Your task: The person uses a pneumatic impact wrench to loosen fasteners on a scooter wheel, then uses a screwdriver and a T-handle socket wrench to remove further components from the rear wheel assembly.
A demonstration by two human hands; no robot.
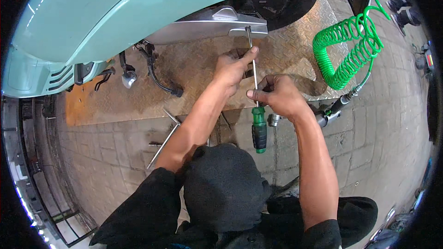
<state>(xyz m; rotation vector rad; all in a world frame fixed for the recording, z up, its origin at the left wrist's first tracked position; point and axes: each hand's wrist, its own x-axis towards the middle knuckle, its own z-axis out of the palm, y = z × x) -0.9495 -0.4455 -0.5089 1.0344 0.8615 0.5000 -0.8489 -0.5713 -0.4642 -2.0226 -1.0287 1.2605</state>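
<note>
Touching the silver cover (198, 31) with its tip, a green-handled screwdriver (259, 131), left grip (233, 68) closed on its shaft, right grip (279, 94) pinching nearer the handle, handle beyond the metal plate's edge (99, 106), coiled green hose (339, 80) to the right, open paving (385, 152) past it.

The scooter (99, 16) spans the upper left of the frame, its wheel (297, 2) at upper centre, over the plate (108, 106). The screwdriver (259, 127) runs down the centre from the cover (198, 30). A T-wrench (163, 145) lies on the floor (385, 129) to its left; rightward come the socket (275, 119), then the air gun (328, 115), below the hose (325, 61).
</note>
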